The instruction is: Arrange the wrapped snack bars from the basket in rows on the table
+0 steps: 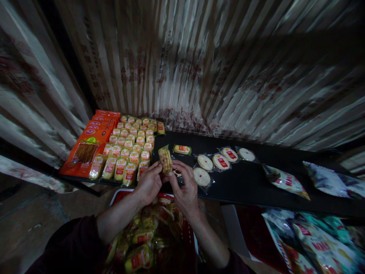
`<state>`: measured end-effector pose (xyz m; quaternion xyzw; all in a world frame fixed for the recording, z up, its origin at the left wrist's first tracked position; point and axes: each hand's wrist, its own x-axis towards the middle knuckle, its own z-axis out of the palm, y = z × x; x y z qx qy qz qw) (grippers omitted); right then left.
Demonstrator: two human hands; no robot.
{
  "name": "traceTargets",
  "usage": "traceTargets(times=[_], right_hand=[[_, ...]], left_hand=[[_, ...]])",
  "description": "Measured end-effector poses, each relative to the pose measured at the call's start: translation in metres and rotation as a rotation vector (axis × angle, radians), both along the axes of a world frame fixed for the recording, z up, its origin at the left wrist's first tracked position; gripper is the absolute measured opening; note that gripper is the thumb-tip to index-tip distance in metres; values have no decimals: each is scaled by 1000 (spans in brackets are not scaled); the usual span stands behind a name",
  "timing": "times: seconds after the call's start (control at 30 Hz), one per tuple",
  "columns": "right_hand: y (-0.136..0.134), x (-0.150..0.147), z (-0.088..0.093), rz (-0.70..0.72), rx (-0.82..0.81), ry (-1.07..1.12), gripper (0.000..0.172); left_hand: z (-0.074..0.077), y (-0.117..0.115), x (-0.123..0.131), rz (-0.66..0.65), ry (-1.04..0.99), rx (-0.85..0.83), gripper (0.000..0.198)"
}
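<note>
Dim black shelf [256, 179]; left hand [149, 184] and right hand [185, 190], grips closed on a snack packet [165, 159], label unreadable.

5 rnd cakes [221, 161], 2 hands [149, 182], 1 held pkt [165, 160]

Premises were a small shop stall: a black shelf [256, 182] carried rowed wrapped snack packets [128, 148]; orange packs [94, 140] lay far left.

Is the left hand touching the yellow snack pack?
Touching. The head view shows the left hand pinching the lower end of the yellow snack pack with its fingertips; the right hand grips it too.
</note>
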<state>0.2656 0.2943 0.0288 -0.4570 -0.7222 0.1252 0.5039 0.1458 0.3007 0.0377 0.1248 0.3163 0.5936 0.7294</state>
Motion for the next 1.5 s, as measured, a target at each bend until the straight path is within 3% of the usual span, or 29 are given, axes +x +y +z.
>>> traceTargets(times=[0.17, 0.33, 0.7, 0.83, 0.97, 1.27, 1.5], right_hand=[[1, 3, -2, -56, 71, -71, 23], [5, 6, -6, 10, 93, -164, 30], [6, 3, -9, 22, -112, -60, 33], [8, 3, -16, 4, -207, 7, 40], [10, 3, -20, 11, -294, 57, 38], [12, 7, -17, -48, -246, 33, 26], [16, 5, -25, 61, -458, 308, 48]], left_hand=[[-3, 0, 1, 2, 25, 1, 14], [-11, 0, 1, 30, 116, 70, 22], [-8, -4, 2, 87, 278, 123, 20], [-9, -5, 2, 65, 320, 111, 20], [-10, -7, 4, 44, 437, 83, 20], [-10, -12, 6, 70, 622, 209, 16], [-13, -12, 3, 52, 757, 284, 27]])
